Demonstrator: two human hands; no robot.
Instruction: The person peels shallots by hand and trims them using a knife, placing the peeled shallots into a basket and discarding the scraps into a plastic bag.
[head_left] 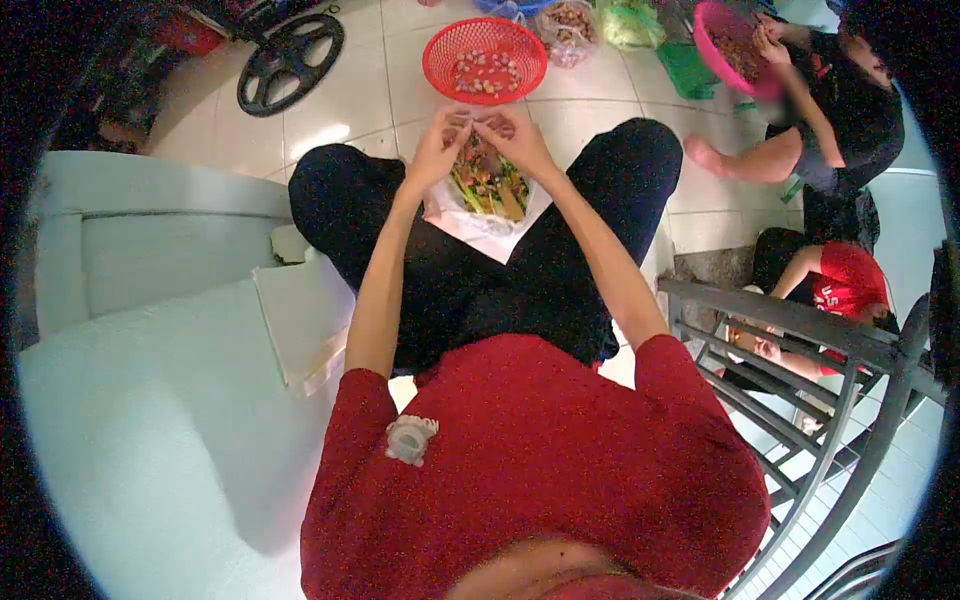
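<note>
My left hand (440, 145) and my right hand (512, 142) meet in front of my knees, fingers bent in a pinch. Whatever small thing lies between the fingertips is too small and blurred to name. Right below them, a white plastic bag (505, 240) rests open between my legs. Inside it are mixed scraps (490, 190), with green stalks and brown and reddish bits. Just beyond my hands, a red mesh basket (435, 65) stands on the floor, holding several small pale and purplish bulbs (487, 72) that look like shallots or garlic.
Clear bags of food (567, 30) and leafy greens (630, 25) lie past the basket. A person (850, 110) at right handles a pink basket (705, 45); another person (850, 285) sits behind a metal railing (780, 310). A black wheel-shaped object (290, 65) is at left.
</note>
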